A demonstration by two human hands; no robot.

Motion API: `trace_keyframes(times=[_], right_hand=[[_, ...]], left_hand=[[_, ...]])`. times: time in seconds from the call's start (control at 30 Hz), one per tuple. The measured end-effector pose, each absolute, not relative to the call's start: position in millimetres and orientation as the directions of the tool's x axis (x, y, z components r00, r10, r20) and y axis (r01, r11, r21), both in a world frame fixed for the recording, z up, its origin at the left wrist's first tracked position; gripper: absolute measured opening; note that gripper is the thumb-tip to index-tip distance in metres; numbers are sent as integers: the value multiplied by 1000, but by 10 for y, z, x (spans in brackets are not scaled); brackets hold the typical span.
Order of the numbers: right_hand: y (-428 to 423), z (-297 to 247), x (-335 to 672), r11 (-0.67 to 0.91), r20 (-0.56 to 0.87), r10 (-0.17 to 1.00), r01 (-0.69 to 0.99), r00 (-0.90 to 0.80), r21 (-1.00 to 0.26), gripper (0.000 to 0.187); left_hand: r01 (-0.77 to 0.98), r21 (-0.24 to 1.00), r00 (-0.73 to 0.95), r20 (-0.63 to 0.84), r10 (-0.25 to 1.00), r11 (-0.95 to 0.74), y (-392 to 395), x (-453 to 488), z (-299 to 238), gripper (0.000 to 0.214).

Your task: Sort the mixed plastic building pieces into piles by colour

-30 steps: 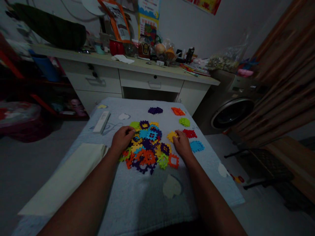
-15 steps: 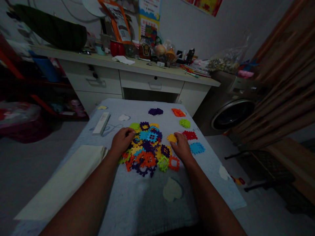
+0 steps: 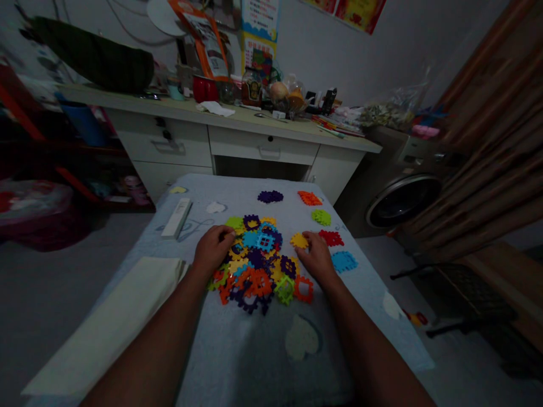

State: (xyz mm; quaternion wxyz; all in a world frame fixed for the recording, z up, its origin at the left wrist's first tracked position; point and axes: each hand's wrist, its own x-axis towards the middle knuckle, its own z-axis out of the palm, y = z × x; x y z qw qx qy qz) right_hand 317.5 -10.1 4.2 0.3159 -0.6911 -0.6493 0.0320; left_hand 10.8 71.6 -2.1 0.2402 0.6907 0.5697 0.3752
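A heap of notched plastic building pieces (image 3: 254, 259) in orange, purple, yellow, blue and green lies on the cloth-covered table. At its left edge is my left hand (image 3: 212, 249), fingers curled with thumb and forefinger close together; what they hold, if anything, is hidden. My right hand (image 3: 316, 257), right of the heap, pinches a yellow building piece (image 3: 298, 240) at its right side. Beyond that hand are groups of single-coloured pieces: red (image 3: 332, 238), blue (image 3: 344, 261), green (image 3: 321, 217), orange (image 3: 309, 198) and purple (image 3: 270, 196).
A long white box (image 3: 176, 218) lies at the table's left, with a folded pale sheet (image 3: 110, 322) nearer me. Behind the table stands a white drawer desk (image 3: 169, 141) loaded with household items. A washing machine (image 3: 399, 186) is at the right.
The view has tilted slightly, so everything sits a little lower. Both hands keep nearly the same places; the yellow piece stays in my right fingers.
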Motion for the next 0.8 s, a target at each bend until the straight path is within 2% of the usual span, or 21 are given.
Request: trace_keyframes(times=[0.17, 0.33, 0.63, 0.8], right_hand=[[65, 177, 3241, 53, 368, 914, 848, 172, -528, 40], [352, 284, 3375, 55, 388, 905, 855, 176, -516, 43], [800, 324, 3496, 87, 365, 929, 923, 61, -375, 42], [1009, 342, 3578, 2, 305, 948, 954, 94, -300, 45]], left_hand=[[604, 765, 65, 234, 970, -225, 712, 113, -14, 35], [599, 768, 73, 229, 971, -226, 696, 112, 9, 34], [593, 777, 58, 222, 973, -213, 683, 125, 60, 35], [586, 780, 61, 229, 971, -221, 680, 123, 47, 35]])
